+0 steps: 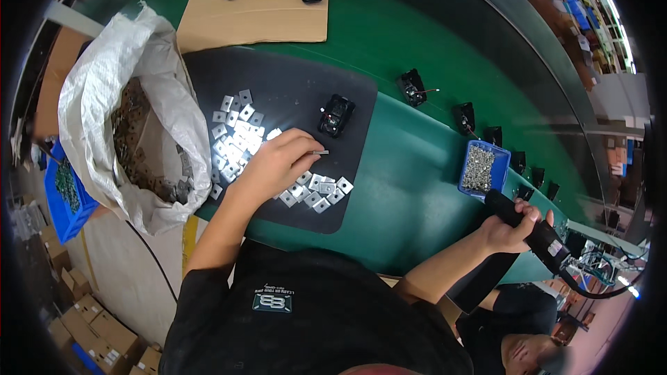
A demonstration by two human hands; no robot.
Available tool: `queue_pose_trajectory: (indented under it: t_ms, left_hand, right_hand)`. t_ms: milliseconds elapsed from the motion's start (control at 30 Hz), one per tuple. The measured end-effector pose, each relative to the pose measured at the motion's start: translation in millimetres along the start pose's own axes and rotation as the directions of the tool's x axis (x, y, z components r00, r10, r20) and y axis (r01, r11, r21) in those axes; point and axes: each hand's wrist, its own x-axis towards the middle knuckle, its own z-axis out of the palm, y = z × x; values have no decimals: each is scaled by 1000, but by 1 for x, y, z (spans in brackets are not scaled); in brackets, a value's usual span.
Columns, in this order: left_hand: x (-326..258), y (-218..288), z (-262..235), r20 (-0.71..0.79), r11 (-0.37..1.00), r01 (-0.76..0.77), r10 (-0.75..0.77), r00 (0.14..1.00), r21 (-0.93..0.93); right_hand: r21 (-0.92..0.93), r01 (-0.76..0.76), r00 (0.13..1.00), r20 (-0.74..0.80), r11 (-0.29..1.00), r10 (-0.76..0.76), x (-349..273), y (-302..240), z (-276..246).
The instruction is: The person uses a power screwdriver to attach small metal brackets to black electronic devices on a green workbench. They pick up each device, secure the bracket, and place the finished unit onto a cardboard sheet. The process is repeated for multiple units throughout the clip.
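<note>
Metal, small and flat: a plate [320,153] pinched by its edge between thumb and fingertips of the left hand [278,161], held just over the black mat [292,90], between the pile of plates [236,135] and the black part [336,114]. Probably light, stiff and a little slippery, with thin edges, so best taken at two opposite edges with a firm, narrow pinch, not by the flat faces. Right hand [511,226] closed around the black driver [531,226] near the blue tray [484,168] of screws, well apart from the mat.
</note>
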Motion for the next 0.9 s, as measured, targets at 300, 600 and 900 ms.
queue_pose_trajectory:
  t_ms: [300, 600, 900]
  left_hand:
    - [57, 9, -5, -149, 958, -260, 277, 949, 120]
    - [72, -8, 9, -75, 967, -53, 74, 994, 248]
    - [72, -12, 15, -53, 959, -26, 43, 998, 284]
  right_hand:
    - [326, -258, 966, 85, 909, 244, -25, -10, 4]
    - [297, -436, 900, 159, 850, 406, -59, -11, 51]
    - [345, -499, 866, 232, 795, 443, -66, -10, 62]
